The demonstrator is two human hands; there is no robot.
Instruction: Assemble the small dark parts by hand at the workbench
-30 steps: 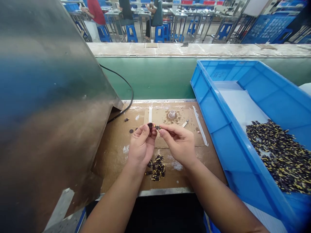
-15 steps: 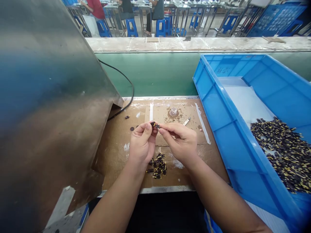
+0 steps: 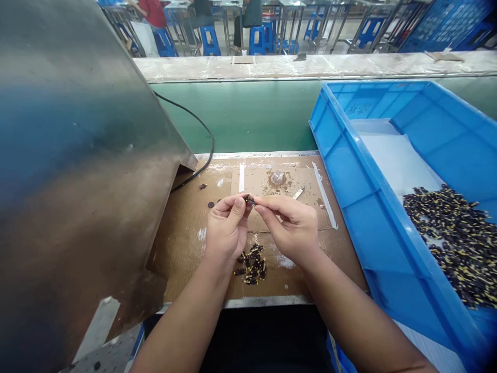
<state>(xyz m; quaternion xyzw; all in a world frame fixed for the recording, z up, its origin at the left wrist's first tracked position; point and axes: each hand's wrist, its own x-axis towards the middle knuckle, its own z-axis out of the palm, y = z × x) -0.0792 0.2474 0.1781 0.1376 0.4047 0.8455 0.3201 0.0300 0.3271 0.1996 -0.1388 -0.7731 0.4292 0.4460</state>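
Observation:
My left hand (image 3: 228, 223) pinches a small black-and-yellow piece (image 3: 246, 198) between thumb and forefinger, above the cardboard-covered worktop. From the other side, my right hand (image 3: 291, 223) closes thumb and fingertips at the piece's right end, where a thin dark bit shows. Whether that bit is a separate part I cannot tell. Fingertips of both hands nearly meet. Below them lies a loose pile of similar black-and-yellow pieces (image 3: 254, 267). A dark round disc (image 3: 210, 204) rests left of my left hand, with another partly hidden by it.
A large blue crate (image 3: 349, 150) at right holds many such pieces (image 3: 454, 238) on white sheets. A metal housing (image 3: 85, 171) and black cable (image 3: 212, 140) stand left. On the cardboard (image 3: 186, 248) are a clear small cup (image 3: 277, 177) and a white stick (image 3: 298, 193). People sit far behind.
The thin dark bit between my fingertips shows less, and my right hand has shifted very slightly right. The left hand keeps its pinch; the view has tilted a little.

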